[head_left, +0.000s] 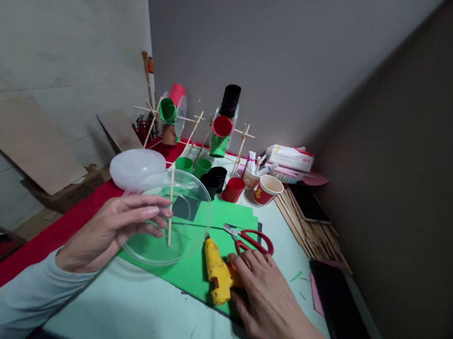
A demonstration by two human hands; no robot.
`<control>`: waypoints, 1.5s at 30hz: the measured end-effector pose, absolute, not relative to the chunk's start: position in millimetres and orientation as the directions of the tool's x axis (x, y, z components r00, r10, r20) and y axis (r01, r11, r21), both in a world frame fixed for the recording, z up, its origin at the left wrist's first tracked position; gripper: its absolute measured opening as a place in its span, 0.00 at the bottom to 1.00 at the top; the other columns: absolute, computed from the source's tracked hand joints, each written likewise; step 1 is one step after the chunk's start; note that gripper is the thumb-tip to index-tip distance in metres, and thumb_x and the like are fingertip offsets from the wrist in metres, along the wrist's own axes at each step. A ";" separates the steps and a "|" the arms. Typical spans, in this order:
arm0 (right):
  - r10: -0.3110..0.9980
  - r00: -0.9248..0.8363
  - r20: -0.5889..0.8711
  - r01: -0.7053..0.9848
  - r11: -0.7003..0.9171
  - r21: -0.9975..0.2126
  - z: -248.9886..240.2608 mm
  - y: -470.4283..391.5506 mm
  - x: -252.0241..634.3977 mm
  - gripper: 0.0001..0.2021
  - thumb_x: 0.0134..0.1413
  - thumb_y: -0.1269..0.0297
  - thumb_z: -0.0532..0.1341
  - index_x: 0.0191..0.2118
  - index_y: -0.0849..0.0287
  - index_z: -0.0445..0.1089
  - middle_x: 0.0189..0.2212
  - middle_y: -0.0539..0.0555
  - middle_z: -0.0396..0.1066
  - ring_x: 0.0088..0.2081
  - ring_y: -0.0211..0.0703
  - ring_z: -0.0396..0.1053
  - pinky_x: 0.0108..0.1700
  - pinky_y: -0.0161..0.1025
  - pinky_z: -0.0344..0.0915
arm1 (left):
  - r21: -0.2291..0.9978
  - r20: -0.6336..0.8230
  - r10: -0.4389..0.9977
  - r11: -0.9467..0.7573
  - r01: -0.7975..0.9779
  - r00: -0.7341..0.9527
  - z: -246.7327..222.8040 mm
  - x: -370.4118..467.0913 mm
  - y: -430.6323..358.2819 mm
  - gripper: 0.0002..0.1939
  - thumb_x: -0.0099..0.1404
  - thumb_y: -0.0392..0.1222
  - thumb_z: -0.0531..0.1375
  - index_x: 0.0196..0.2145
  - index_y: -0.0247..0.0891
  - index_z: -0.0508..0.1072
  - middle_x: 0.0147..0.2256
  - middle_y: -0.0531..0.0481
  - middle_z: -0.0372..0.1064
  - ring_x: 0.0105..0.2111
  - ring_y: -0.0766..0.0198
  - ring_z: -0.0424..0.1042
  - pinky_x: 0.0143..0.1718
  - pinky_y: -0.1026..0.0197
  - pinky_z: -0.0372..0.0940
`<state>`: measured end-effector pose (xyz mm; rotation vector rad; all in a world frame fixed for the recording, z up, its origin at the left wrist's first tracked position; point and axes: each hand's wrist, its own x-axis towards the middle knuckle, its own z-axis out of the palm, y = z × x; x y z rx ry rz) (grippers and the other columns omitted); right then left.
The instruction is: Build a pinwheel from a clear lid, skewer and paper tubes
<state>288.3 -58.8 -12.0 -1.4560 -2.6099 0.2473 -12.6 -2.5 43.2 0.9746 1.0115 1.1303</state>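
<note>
My left hand (127, 224) has its fingers drawn together around a thin wooden stick (169, 228). A clear round plastic lid (198, 242) is at the same fingers, raised above the green sheet; whether the stick passes through it I cannot tell. My right hand (260, 289) is closed over the handle of a yellow hot glue gun (216, 268), which lies on the green sheet (167, 271) with its nozzle pointing away. Just beyond my right fingers lie red-handled scissors (257, 239), blades toward the left.
Green, black and red paper cups (233, 190) stand behind the sheet. Farther back are two stick frames carrying coloured tubes (218, 146). A stack of white lids (137, 168) is at left. At right are a paper cup (268, 189), wooden sticks (298, 220) and a black phone (311, 204).
</note>
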 end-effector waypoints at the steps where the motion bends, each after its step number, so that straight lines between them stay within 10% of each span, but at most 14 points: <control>1: 0.854 -0.519 0.041 0.826 0.513 -0.234 -7.8 -59.6 292.4 0.20 0.59 0.67 0.59 0.57 0.60 0.65 0.48 0.62 0.70 0.51 0.60 0.67 0.54 0.62 0.64 | 0.957 -0.145 0.980 0.174 -0.231 0.137 41.0 -10.5 -2.2 0.15 0.55 0.41 0.74 0.41 0.34 0.85 0.36 0.41 0.82 0.33 0.59 0.79 0.32 0.64 0.78; 6: 0.927 -0.373 0.038 0.711 0.312 -0.631 20.5 -61.8 302.8 0.21 0.65 0.55 0.60 0.62 0.50 0.63 0.56 0.56 0.70 0.57 0.54 0.66 0.60 0.56 0.62 | 0.954 -0.161 0.966 0.204 -0.219 0.200 36.9 1.8 -4.7 0.15 0.56 0.44 0.73 0.41 0.38 0.85 0.38 0.43 0.82 0.35 0.60 0.78 0.34 0.64 0.78; 12: 0.960 -0.278 0.022 0.113 0.055 -0.992 39.2 -50.6 276.6 0.18 0.63 0.48 0.63 0.53 0.52 0.69 0.44 0.51 0.75 0.46 0.42 0.73 0.49 0.37 0.70 | 0.943 -0.127 0.954 0.201 -0.266 0.273 40.0 23.0 -14.5 0.13 0.58 0.44 0.72 0.41 0.41 0.85 0.35 0.48 0.82 0.31 0.65 0.78 0.34 0.70 0.75; 24: 0.960 -0.260 0.101 -0.295 0.020 -0.955 17.0 -37.9 277.7 0.11 0.60 0.55 0.67 0.45 0.52 0.75 0.37 0.48 0.78 0.30 0.32 0.69 0.34 0.30 0.66 | 0.967 -0.062 0.932 0.145 -0.210 0.357 46.3 55.9 -16.0 0.09 0.62 0.44 0.69 0.41 0.43 0.85 0.31 0.51 0.80 0.32 0.65 0.79 0.36 0.69 0.74; 32: 0.942 -0.335 0.033 -0.445 -0.127 -0.887 21.6 -42.7 274.7 0.12 0.60 0.63 0.67 0.49 0.54 0.78 0.44 0.53 0.81 0.43 0.37 0.77 0.47 0.33 0.71 | 0.964 -0.069 0.907 0.168 -0.207 0.415 36.2 69.4 -14.6 0.10 0.64 0.42 0.67 0.43 0.42 0.84 0.27 0.51 0.79 0.29 0.65 0.79 0.37 0.70 0.71; 45: 0.967 -0.208 -0.147 -0.321 -0.210 -0.923 15.7 -47.6 277.8 0.13 0.56 0.54 0.70 0.44 0.53 0.80 0.40 0.55 0.81 0.40 0.43 0.78 0.44 0.35 0.71 | 0.941 -0.108 0.899 0.230 -0.248 0.424 27.3 76.1 -12.8 0.07 0.61 0.41 0.68 0.36 0.37 0.84 0.28 0.49 0.78 0.27 0.65 0.79 0.34 0.68 0.72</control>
